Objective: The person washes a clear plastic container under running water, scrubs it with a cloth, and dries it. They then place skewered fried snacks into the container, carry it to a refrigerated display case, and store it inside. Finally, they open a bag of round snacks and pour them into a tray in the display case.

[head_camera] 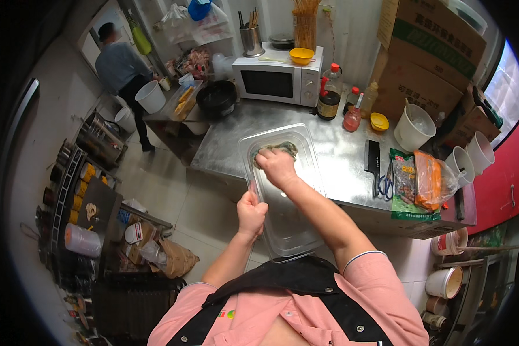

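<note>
A long clear plastic tub [292, 229] is held out in front of me. Its far end is over the steel counter and its near end is close to my black apron. My left hand [251, 213] grips the tub's left rim. Inside the far end, my right hand [277, 166] presses on a crumpled, greyish-green cloth [289, 148]. Part of the cloth is hidden under my fingers.
A microwave [268, 82] stands at the back of the steel counter [225, 138]. Sauce bottles [328, 97], a black cleaver [372, 158], scissors [386, 187] and food packets [404, 184] lie to the right. At the far left a person [123, 65] stands beside a white bucket [150, 97].
</note>
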A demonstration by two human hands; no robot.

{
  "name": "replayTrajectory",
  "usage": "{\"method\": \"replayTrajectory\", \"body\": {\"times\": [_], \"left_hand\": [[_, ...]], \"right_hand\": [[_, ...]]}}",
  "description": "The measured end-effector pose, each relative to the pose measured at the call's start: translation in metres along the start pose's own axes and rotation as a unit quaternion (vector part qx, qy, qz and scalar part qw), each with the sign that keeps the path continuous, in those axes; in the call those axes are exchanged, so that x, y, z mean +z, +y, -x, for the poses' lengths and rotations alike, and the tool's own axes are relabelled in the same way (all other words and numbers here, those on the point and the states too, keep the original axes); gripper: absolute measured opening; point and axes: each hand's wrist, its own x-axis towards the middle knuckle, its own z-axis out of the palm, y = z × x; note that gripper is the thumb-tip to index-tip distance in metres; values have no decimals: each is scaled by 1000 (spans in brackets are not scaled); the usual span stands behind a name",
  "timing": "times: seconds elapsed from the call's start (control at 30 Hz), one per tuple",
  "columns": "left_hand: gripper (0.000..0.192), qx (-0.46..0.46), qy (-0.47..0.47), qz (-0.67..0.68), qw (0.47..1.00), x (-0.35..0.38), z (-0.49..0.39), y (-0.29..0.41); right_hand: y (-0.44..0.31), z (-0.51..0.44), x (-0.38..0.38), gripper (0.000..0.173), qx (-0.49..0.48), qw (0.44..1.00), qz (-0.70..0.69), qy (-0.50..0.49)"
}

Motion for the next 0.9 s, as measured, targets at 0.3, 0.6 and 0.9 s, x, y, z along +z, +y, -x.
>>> {"method": "replayTrajectory", "body": {"times": [0.3,0.6,0.9], "left_hand": [[28,53,8,52,997,-7,-18,9],[25,75,-18,-29,997,-22,-37,1],[26,4,-80,-44,996,-23,-9,-4]], "right_hand": [[-11,49,-26,15,-92,926,206,-304],[-64,108,-17,22,236,860,-279,-356],[-17,-5,-5,22,39,977,-145,154]]}}
